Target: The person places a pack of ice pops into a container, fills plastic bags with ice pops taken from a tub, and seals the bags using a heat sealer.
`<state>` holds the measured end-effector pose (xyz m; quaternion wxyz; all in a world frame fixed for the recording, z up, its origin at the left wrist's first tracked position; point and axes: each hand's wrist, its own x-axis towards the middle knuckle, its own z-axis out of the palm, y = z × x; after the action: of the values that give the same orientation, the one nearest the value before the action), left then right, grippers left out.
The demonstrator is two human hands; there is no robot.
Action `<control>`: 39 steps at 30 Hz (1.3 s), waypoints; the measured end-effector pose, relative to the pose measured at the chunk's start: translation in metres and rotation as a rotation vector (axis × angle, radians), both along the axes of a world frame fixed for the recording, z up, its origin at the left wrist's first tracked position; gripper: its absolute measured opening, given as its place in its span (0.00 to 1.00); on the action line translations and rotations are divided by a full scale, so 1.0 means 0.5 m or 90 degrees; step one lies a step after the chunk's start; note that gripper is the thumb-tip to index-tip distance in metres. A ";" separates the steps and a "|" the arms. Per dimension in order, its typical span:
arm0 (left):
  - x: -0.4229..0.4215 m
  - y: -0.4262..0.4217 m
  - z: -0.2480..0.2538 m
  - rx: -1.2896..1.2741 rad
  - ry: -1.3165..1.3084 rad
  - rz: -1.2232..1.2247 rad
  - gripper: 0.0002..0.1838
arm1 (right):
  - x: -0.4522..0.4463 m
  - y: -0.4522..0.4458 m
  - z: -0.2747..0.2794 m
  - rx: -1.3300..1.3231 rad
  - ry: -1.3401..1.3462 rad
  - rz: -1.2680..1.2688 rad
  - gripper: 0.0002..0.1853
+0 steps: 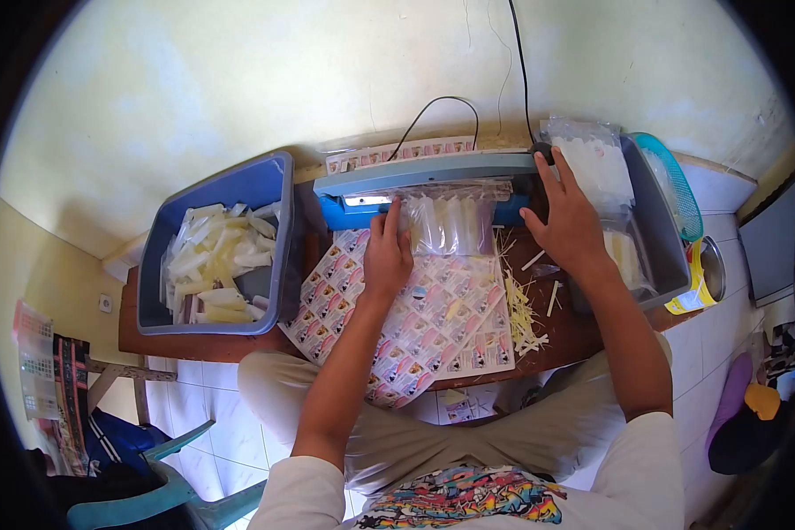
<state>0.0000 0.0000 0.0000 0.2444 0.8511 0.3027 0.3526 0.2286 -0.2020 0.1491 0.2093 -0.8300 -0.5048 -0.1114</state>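
So the clear plastic packet of pale, stick-shaped pieces [451, 228] is lying at the front of a blue and grey bar-style machine [424, 179], top end up by the long grey arm. Left hand [387, 259] is at the packet's left edge, fingers reaching toward the machine; can't really tell if it's pinching the plastic or just resting there. Right hand [570, 221] is open, fingers spread, fingertips at the right end of the grey arm.

Under the packet there are overlapping paper sheets with small repeated labels [406, 353], with thin yellowish scraps [521, 329] just right of them, all on a brown wooden table [216, 348]. Blue-grey plastic tub [284, 190] full of loose pale pieces on the left, dark grey-blue tub [665, 231] with more clear packets on the right.
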 end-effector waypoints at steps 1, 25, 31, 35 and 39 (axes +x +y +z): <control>0.000 -0.002 0.001 0.003 -0.007 -0.001 0.38 | -0.002 -0.002 0.003 0.040 0.011 0.015 0.40; 0.012 -0.001 0.013 -0.007 -0.095 0.011 0.50 | -0.034 0.073 -0.217 0.074 0.367 0.121 0.27; 0.020 -0.006 0.006 -0.063 -0.139 0.012 0.44 | -0.047 0.094 -0.210 0.084 0.434 0.042 0.26; 0.020 -0.016 0.032 -0.133 -0.140 0.029 0.28 | -0.050 0.087 -0.198 0.098 0.415 0.097 0.20; 0.013 -0.022 0.048 -0.171 -0.157 0.033 0.23 | -0.063 0.064 -0.156 0.073 0.416 0.099 0.15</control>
<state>0.0067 -0.0109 0.0242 0.3819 0.7532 0.3363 0.4168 0.1972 -0.1700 0.0710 0.4141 -0.7678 -0.4656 0.1488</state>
